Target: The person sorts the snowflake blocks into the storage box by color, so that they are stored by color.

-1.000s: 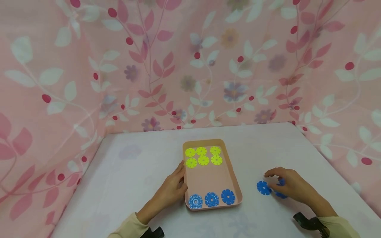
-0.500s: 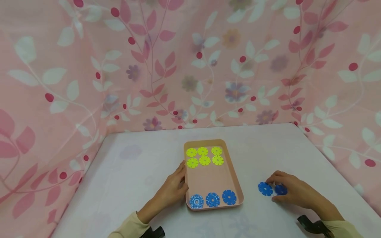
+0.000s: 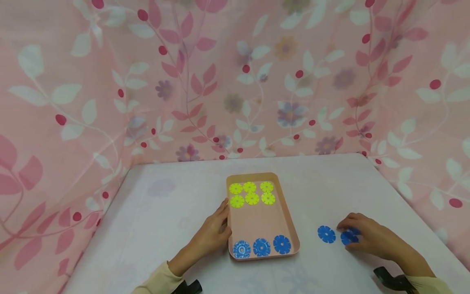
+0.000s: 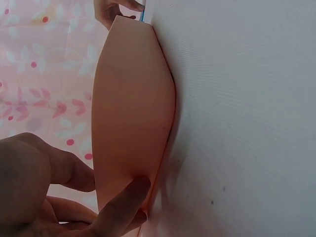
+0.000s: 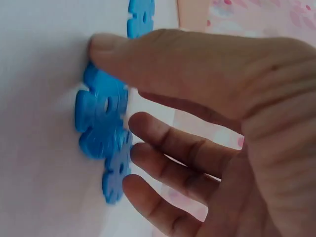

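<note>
Two blue discs (image 5: 101, 126) lie stacked on the bench (image 3: 165, 220) right of the tray (image 3: 257, 216), pinched in my right hand (image 3: 371, 239) to lift, while my left hand (image 3: 211, 237), fingers relaxed, steadies that tray.

- No text, label, brand, number or sign can be read in any view; the pink tray (image 3: 290, 228) is plain; the blue flower discs (image 3: 326, 234) and the yellow flower discs (image 3: 251, 198) bear no marks; the floral curtain (image 3: 110, 81) carries only leaves, berries and blossoms; the white table (image 3: 165, 220) shows faint flower shapes, no writing
</note>
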